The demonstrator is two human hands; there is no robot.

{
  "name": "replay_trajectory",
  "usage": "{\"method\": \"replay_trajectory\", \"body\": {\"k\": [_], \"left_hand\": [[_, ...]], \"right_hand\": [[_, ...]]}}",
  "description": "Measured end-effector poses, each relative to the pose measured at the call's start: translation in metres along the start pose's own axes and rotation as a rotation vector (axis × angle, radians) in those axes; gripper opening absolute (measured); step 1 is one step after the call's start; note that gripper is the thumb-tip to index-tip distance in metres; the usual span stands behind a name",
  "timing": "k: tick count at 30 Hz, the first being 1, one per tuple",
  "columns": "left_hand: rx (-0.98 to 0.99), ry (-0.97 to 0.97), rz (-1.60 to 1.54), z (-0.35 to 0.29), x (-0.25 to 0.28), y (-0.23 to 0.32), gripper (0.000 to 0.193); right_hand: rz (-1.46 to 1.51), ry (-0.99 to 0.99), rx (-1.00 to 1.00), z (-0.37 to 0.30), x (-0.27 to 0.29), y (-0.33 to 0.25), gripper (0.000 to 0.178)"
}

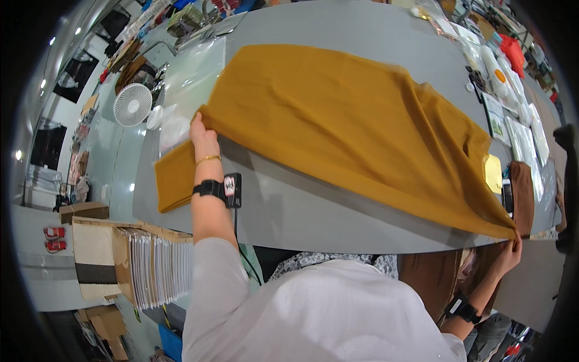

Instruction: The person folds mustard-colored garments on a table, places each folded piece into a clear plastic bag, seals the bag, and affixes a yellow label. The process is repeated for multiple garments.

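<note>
A large mustard-brown cloth (325, 114) stretches across the grey table, its near edge pulled taut between my hands. My left hand (204, 136) pinches its left corner. Far out to the right, beyond the table's front edge, my right hand (509, 256) grips the near right corner. Soft folds run through the cloth's right part, and its near edge seems raised, with shadow beneath. A folded cloth (175, 181) of the same colour lies beside my left forearm, partly hidden by it.
Clear plastic sheets (190, 75) lie at the table's left. A white fan (132, 105) stands beyond it. Plastic packets (506, 78), black scissors (476, 81), a yellow pad (493, 174) and a folded brown cloth (522, 196) line the right. A box of white sleeves (157, 265) stands at lower left.
</note>
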State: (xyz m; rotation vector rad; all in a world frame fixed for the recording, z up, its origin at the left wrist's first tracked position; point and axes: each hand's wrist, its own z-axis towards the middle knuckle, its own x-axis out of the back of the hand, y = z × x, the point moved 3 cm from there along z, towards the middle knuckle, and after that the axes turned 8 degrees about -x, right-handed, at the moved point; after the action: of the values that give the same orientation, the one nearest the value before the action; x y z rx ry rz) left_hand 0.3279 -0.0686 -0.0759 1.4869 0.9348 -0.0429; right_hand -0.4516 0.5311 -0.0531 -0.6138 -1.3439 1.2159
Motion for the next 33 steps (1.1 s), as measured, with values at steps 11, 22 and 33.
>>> {"method": "replay_trajectory", "body": {"k": [11, 22, 33], "left_hand": [[-1.039, -0.979, 0.999, -0.182, -0.168, 0.021, 0.02], [-1.125, -1.351, 1.023, -0.294, -0.1, -0.032, 0.051], [-1.523, -1.714, 1.529, -0.309, -0.097, 0.032, 0.026]], "right_hand": [[-0.004, -0.775, 1.323, -0.132, -0.369, -0.365, 0.009], [-0.246, -0.836, 1.469, -0.128, -0.425, -0.425, 0.012], [-0.713, -0.177, 1.2, 0.028, -0.213, -0.557, 0.015]]}}
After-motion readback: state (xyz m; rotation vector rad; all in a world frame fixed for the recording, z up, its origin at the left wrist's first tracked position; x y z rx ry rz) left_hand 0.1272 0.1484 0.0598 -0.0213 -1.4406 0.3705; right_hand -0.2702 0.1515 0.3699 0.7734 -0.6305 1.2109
